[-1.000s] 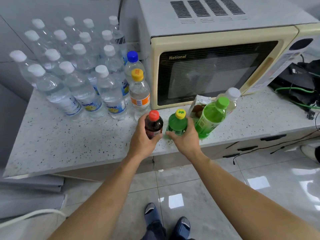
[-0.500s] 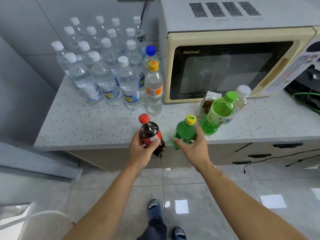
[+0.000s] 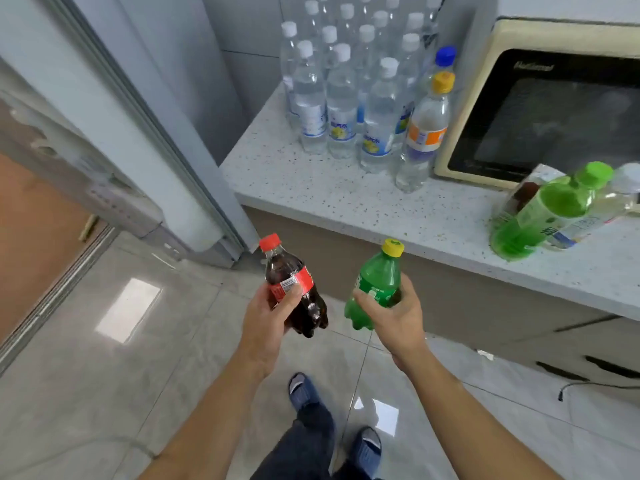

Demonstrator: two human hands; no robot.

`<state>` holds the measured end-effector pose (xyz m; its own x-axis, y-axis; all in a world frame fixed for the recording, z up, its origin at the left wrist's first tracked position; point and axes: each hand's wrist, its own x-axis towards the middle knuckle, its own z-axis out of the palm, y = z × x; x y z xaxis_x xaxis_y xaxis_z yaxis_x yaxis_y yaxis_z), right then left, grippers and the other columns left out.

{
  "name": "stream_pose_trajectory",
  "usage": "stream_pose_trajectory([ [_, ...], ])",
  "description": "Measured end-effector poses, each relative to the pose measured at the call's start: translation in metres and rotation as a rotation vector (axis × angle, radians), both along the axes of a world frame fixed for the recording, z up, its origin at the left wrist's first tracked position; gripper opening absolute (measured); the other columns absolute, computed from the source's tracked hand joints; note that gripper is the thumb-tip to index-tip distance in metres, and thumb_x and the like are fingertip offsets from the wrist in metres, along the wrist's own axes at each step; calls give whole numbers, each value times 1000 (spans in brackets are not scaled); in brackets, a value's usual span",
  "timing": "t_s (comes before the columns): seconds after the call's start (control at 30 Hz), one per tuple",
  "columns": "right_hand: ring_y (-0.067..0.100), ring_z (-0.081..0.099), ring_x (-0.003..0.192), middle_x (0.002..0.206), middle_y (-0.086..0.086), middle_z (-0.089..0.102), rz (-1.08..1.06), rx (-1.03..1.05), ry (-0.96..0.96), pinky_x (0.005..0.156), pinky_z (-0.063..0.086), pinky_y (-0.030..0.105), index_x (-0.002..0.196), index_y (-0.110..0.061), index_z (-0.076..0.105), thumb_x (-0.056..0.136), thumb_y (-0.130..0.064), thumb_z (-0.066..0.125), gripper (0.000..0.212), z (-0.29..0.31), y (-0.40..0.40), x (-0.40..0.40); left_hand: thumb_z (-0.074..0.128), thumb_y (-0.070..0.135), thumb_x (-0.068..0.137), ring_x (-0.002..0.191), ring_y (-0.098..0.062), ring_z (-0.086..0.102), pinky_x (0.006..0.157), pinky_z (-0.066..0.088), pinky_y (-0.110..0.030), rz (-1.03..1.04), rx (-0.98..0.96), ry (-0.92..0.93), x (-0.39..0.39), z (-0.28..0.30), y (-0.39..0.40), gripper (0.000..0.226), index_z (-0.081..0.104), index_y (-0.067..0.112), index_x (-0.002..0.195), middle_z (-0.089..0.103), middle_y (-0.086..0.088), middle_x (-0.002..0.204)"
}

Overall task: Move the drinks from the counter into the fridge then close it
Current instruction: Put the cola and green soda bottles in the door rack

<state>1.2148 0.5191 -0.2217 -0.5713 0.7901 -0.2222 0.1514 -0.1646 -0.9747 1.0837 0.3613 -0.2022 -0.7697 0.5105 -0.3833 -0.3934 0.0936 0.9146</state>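
Left hand: the left hand [image 3: 268, 323] gripped a dark cola bottle with a red cap and red label [image 3: 294, 289], held clear above the grey tiled floor [image 3: 104, 393].
Right hand: the right hand [image 3: 394, 317] gripped a small green plastic bottle with a yellow cap [image 3: 375, 284].
Tabletop: the speckled white tabletop [image 3: 311, 192] carried clear white-capped water bottles [image 3: 341, 98], a cream microwave [image 3: 540, 109] and a large bright-green bottle [image 3: 540, 213].
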Motion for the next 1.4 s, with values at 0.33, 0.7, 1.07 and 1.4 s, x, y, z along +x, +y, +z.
stream_pose_trajectory([
  [0.33,-4,65,74,87,-12,69,332,40,-3,62,51,11,114,-24,59,76,-13,85,48,10,-112,-83,79,38,71,85,-23,72,73,57,-48,371,1,-16,-38,6,-146,39,72,22,106,76,-5,95],
  [0.7,14,68,80,93,3,69,461,141,130,73,58,29,113,-19,60,75,-10,86,46,50,-262,-224,81,48,59,108,-27,67,94,52,-59,449,-59,123,-156,41,-304,64,66,25,117,73,-1,110],
  [1.07,0,66,82,93,-21,67,449,288,225,70,52,13,110,-35,57,76,-18,86,48,97,-293,-332,79,44,63,101,-23,71,87,58,-53,448,15,164,-280,75,-315,54,68,24,112,74,-2,105],
  [1.4,14,67,91,103,0,69,313,408,283,82,54,25,119,-13,59,75,-20,87,53,117,-255,-426,79,44,67,97,-11,69,75,56,-28,360,-38,366,-385,104,-267,50,66,30,113,72,6,104],
])
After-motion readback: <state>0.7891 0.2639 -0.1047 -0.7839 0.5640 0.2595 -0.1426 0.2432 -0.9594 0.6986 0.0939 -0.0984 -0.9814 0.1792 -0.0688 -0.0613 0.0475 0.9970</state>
